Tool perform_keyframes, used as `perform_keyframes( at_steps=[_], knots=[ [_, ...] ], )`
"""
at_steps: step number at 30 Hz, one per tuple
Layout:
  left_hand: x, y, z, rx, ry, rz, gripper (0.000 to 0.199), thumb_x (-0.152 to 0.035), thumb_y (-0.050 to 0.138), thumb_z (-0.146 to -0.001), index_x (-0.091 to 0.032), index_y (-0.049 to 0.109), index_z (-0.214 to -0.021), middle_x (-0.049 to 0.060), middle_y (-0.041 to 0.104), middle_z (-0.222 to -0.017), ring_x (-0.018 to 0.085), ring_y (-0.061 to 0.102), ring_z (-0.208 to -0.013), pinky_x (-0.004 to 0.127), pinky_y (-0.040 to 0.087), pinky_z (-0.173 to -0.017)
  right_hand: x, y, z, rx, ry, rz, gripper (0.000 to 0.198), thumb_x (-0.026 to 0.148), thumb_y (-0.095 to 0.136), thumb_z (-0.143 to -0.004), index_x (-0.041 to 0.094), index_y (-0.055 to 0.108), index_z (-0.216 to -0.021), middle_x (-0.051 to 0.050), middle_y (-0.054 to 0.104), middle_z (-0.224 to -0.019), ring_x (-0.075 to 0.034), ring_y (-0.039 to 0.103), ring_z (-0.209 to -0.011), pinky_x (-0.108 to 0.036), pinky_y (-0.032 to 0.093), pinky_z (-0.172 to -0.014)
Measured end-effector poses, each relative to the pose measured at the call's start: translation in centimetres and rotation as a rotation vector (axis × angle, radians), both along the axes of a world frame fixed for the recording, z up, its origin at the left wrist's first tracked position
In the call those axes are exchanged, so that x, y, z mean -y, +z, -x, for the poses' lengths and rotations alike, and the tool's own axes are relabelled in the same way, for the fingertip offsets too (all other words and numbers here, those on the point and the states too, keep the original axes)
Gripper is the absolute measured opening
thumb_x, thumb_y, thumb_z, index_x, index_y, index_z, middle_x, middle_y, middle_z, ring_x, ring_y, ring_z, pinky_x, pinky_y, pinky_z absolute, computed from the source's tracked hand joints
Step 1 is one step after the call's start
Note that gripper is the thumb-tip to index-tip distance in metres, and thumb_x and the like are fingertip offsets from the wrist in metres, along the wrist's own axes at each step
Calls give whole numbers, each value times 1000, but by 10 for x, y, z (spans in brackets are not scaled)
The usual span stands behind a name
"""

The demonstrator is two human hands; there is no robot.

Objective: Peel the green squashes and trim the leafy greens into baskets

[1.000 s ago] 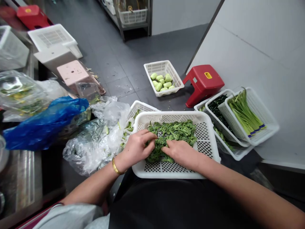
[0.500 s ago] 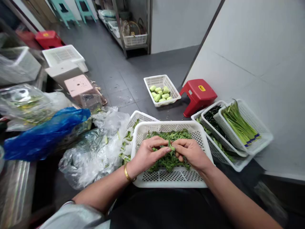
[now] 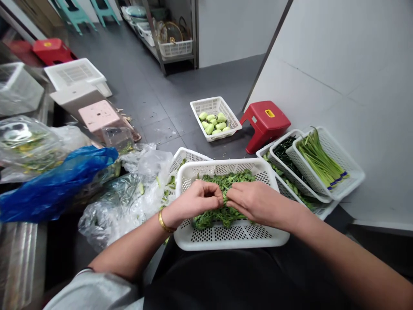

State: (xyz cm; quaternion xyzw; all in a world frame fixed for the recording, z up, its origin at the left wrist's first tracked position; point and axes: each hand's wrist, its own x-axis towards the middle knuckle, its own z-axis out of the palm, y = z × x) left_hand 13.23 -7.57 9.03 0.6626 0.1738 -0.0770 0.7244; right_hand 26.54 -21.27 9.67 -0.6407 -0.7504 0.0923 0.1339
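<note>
A white perforated basket (image 3: pixel 232 242) sits in front of my body, with a pile of dark leafy greens (image 3: pixel 226 219) spread inside. Over that pile my left hand (image 3: pixel 201 199) is closed, thumb and forefinger pinched together in a ring. Facing it, almost touching, my right hand (image 3: pixel 250 200) pinches with its fingers pressed together. A bit of leafy green shows between the fingertips of both hands, its ends largely covered by the fingers. A gold bracelet (image 3: pixel 164 221) circles my left wrist.
Clear plastic bags (image 3: pixel 129 206) and a blue bag (image 3: pixel 61 183) lie left. Another white basket (image 3: pixel 187 156) pokes out behind mine. Ahead are a basket of pale green vegetables (image 3: pixel 213 122) and a red stool (image 3: pixel 267 122). Stacked baskets with long green stalks (image 3: pixel 319 159) stand right.
My hands have stayed over the greens, fingertips still close together. The right hand has turned more palm-down, and the sprig visible between the fingers before is now mostly hidden. The view has shifted slightly.
</note>
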Motion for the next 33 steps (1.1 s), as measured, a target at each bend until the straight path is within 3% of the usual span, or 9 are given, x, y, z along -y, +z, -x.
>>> perform_keyframes(
  at_steps=[6,12,15,18,22,25,28,30,33],
  knots=[
    [-4,4,0,165,-69,-45,12,-24,53,-73,-15,51,-64,-3,46,-57,8,42,-52,22,34,-48,-7,3,-2,-414,50,-84,31,24,38,-92,14,55,-68,0,49,-60,-11,43,-54,-24,32,-51],
    [1,12,9,747,126,-1007,8,-8,49,-80,-15,51,-84,4,55,-75,13,51,-71,26,45,-62,-19,-10,33,-1593,-359,-66,34,38,52,-85,17,49,-58,7,41,-43,-5,38,-36,-17,30,-36],
    [4,17,14,714,159,-1224,10,-7,48,-82,-16,50,-86,4,55,-74,13,50,-69,25,44,-59,-30,-12,48,-1802,-459,-86,32,39,58,-80,17,50,-58,9,38,-40,-4,38,-34,-14,31,-33],
    [-1,23,25,616,105,-1244,8,-8,46,-84,-15,50,-83,3,53,-70,13,48,-65,24,43,-56,-26,-6,48,-1862,-455,-39,31,36,60,-78,17,50,-57,9,36,-40,-3,35,-33,-13,32,-31],
    [-17,19,48,414,-189,-1238,17,-13,42,-88,-15,52,-75,2,50,-66,12,46,-59,23,39,-53,4,19,28,-1985,-484,-132,31,30,62,-76,18,44,-54,11,28,-44,-1,22,-30,-11,25,-25],
    [-18,7,59,280,-380,-1153,24,-15,36,-90,-15,55,-75,3,51,-69,12,46,-60,22,39,-54,2,37,11,-1776,-490,-323,28,29,55,-82,19,47,-58,9,30,-47,-3,28,-34,-13,31,-30],
    [-8,-1,57,217,-508,-1075,26,-10,36,-88,-16,61,-84,4,53,-76,13,50,-67,23,43,-60,-29,43,0,-1184,-493,-364,13,24,48,-85,17,60,-86,3,50,-61,-9,49,-51,-23,47,-50],
    [-1,-1,52,196,-583,-1065,25,-8,41,-84,-18,63,-91,5,55,-81,15,52,-73,24,44,-65,-46,38,-3,-662,-496,-207,21,18,47,-84,12,61,-98,-5,59,-79,-14,56,-67,-29,47,-62],
    [2,0,46,185,-613,-1057,25,-12,48,-81,-21,64,-99,5,58,-88,17,54,-80,27,46,-71,-41,12,0,-125,-391,225,22,19,45,-86,12,66,-81,-9,64,-78,-18,59,-70,-30,42,-63]
  ],
)
